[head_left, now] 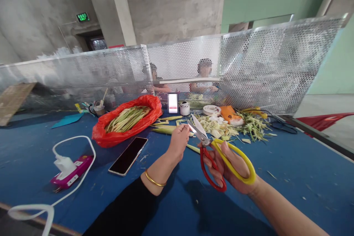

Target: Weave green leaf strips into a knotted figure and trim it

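My right hand (pixel 238 164) grips a pair of scissors (pixel 204 140) with one yellow and one red handle. Their blades are parted, and the tips point up and left, close beside the fingertips of my left hand. My left hand (pixel 178 142) is closed in a pinch, a gold bangle on its wrist; what lies between the fingers is too small to make out. Behind that hand lie pale green leaf strips (pixel 166 128), and one strip (pixel 193 148) shows between the two hands. To the left, a red plastic bag (pixel 101 136) holds a bundle of long green-yellow stalks (pixel 128 118).
Trimmings (pixel 221 127) are heaped beyond the scissors, near a tape roll (pixel 211 110) and an orange packet (pixel 228 114). A phone (pixel 128 156) and a purple power strip (pixel 73 173) with a white cable lie left. A perforated metal screen (pixel 182 57) borders the blue table; people sit behind it.
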`<state>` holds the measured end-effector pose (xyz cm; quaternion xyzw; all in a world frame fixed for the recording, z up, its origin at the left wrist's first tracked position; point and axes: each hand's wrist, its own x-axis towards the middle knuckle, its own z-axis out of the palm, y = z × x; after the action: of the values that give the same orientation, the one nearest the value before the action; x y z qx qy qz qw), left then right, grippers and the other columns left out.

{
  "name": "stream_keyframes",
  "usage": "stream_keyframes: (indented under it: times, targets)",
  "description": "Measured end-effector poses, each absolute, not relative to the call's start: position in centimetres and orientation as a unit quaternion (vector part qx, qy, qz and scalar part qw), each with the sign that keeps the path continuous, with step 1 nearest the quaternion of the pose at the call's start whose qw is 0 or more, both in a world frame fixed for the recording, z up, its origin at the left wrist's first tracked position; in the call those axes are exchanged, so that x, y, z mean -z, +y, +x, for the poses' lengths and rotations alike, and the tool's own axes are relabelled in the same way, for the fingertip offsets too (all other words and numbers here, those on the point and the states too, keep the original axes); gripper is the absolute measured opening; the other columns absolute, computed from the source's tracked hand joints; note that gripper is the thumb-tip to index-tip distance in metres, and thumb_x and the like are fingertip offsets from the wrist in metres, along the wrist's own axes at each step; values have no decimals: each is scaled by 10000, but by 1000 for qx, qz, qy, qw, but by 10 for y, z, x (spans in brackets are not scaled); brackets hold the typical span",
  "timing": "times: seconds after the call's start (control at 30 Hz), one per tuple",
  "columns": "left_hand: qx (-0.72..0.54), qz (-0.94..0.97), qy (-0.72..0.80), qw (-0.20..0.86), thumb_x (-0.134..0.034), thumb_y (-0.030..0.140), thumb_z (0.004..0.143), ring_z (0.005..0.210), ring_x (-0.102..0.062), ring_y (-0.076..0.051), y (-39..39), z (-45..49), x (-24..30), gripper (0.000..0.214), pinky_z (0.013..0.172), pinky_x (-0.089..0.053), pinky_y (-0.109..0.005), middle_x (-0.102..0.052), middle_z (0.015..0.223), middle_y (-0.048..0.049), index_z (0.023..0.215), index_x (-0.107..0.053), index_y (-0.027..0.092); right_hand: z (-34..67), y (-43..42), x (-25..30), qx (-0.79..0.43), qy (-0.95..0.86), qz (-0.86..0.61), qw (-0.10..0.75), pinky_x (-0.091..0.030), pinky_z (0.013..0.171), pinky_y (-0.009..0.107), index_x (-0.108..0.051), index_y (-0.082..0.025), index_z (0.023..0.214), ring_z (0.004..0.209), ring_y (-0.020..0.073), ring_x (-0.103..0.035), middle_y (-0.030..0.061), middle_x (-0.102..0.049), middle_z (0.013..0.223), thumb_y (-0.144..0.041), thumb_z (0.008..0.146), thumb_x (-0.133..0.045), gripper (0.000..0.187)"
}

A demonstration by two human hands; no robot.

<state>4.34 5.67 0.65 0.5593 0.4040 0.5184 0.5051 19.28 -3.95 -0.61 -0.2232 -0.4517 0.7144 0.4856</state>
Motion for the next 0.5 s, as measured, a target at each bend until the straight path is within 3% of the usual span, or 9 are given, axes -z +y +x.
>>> stream_keyframes:
  times: [0.23, 0.5]
  targets:
    - [-511, 648, 444, 350, -497, 282, 853, 521, -382, -116, 62, 33, -10, 247, 514, -257, -225, -384, 539, 54, 621, -454, 207, 192, -42, 3, -734, -432, -230, 470, -441, 335, 195, -556, -187, 1122, 394, 68, -419, -4, -553, 694, -643, 855, -491, 532]
    - [-476, 718, 447, 240, -504, 187, 853, 643, -451, -179, 51, 33, -13, 216, 633, -276, -259, -478, 619, 16, 640, -513, 225, 194, -39, 4, -737, -415, -229, 481, -444, 337, 196, -573, -184, 1117, 407, 74, -417, -6, -545, 691, -620, 867, -492, 509]
